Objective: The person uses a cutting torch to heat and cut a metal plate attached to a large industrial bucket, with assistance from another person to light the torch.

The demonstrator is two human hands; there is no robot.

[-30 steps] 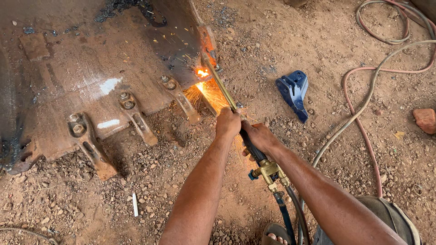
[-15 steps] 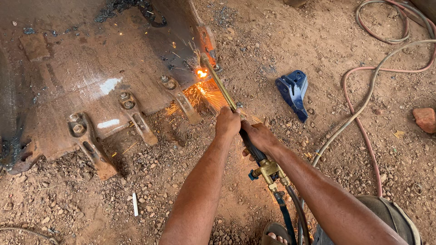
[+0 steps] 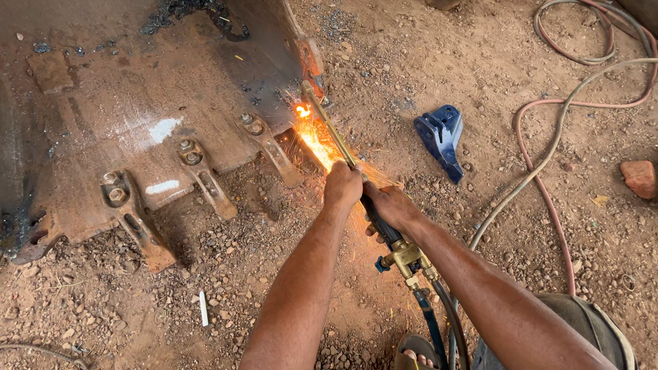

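Torch grip first: both hands clenched on the cutting torch. Left hand wraps the thin brass tube forward, fingers curled fully round it. Right hand grasps the dark handle just behind, thumb side up. The two hands sit close together, nearly touching along the shaft.

Behind the right hand: brass valve block with a small blue knob on its left side. Two hoses leave the block, one blue and one dark, running back past the person's sandalled foot at the bottom edge.

Torch runs diagonally up and left from the hands. Nozzle tip sits at the right-hand lip of a rusty excavator bucket lying on the ground. Bright orange flame and glow right below the tip, on the bucket edge. Spark stream sprays back along the torch toward the hands and onto the dirt.

Bucket lip carries bolted tooth adapters in a row, pointing toward the person. White paint-like patches on the bucket floor.

Blue metal bracket lies on the dirt right of the torch, well apart from it. Hoses, reddish and grey, loop across the ground at right. Reddish brick chunk near the right edge. Small white stick on the gravel left of the left forearm.
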